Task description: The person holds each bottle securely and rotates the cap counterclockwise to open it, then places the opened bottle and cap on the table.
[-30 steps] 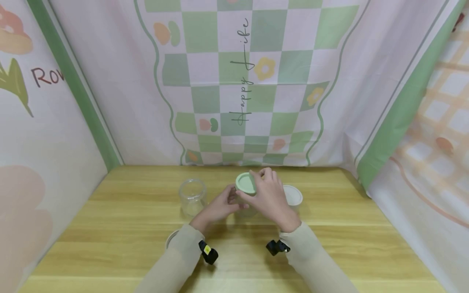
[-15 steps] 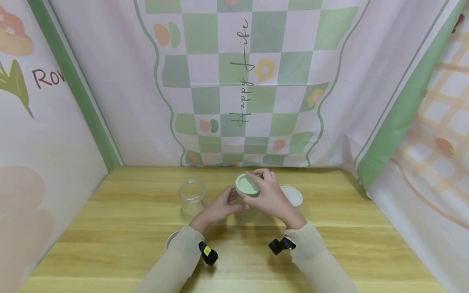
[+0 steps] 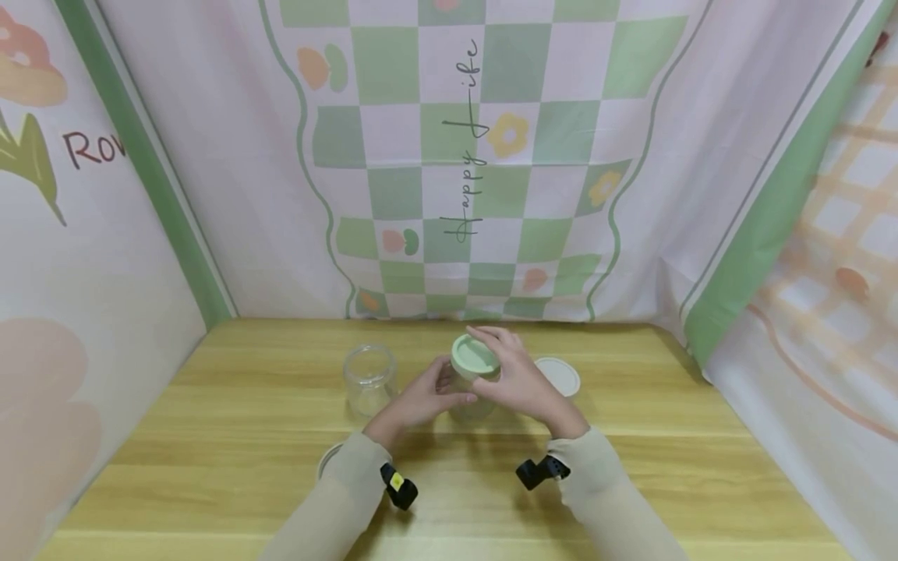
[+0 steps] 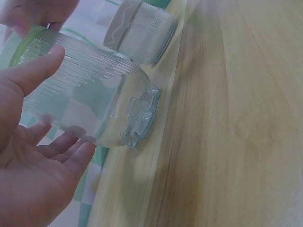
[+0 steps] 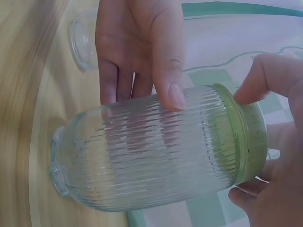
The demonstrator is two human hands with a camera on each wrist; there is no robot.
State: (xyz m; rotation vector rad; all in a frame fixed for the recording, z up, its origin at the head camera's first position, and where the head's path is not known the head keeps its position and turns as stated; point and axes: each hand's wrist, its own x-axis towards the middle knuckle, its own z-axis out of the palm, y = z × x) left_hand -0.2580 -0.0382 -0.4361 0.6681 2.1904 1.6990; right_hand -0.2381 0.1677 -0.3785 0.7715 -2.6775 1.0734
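Note:
A ribbed clear glass jar (image 5: 151,156) stands upright on the table in the middle of the head view, with a light green lid (image 3: 472,354) on its mouth. My left hand (image 3: 424,393) holds the jar's body from the left, thumb on the near side and fingers round the far side. From the right, my right hand (image 3: 519,382) grips the lid by its rim, thumb and fingers on opposite sides. In the right wrist view the lid's green band (image 5: 253,142) sits between those fingers. Nothing shows inside the jar.
To the left stands a clear glass jar (image 3: 369,382) without a lid. A ribbed jar with a white lid (image 4: 142,30) is on the right, partly behind my right hand. Part of a round rim (image 3: 327,456) shows beside my left sleeve. A patterned curtain hangs behind the table.
My right hand has turned slightly on the lid and its wrist has shifted a little right, so more of the lid shows. My left hand and the jar stay in place.

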